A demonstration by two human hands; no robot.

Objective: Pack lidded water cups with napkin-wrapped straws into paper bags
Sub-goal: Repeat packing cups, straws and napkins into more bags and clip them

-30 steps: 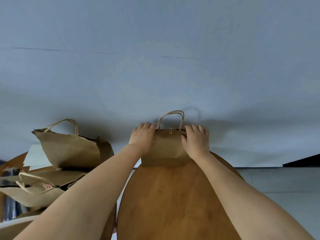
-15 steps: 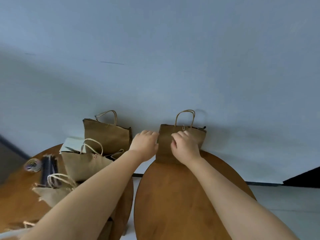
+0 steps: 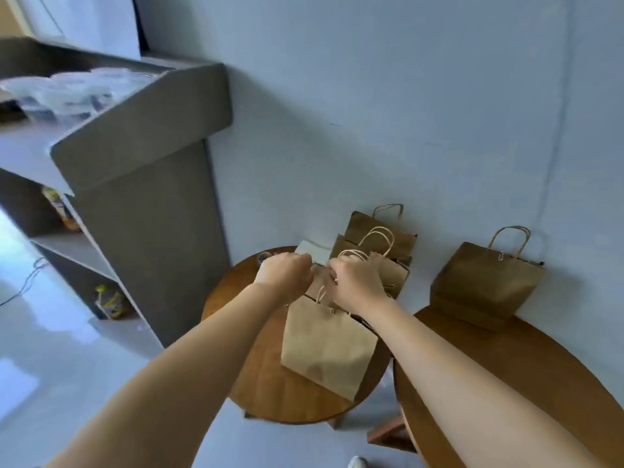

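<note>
Brown paper bags crowd the left round wooden counter (image 3: 256, 393): the nearest bag (image 3: 329, 349) stands in front, and behind it a cluster of bags (image 3: 381, 251) leans at the blue wall (image 3: 405, 113). Over the near bag's mouth the left hand (image 3: 283, 273) is curled into a fist and the right hand (image 3: 354, 282) is clenched on a twine handle (image 3: 351, 255), though what the left grip pinches I cannot tell. One clipped bag (image 3: 486, 285) sits closed on the right counter (image 3: 526, 383) against the wall, and a grey shelf unit (image 3: 145, 197) stands to the left.
</note>
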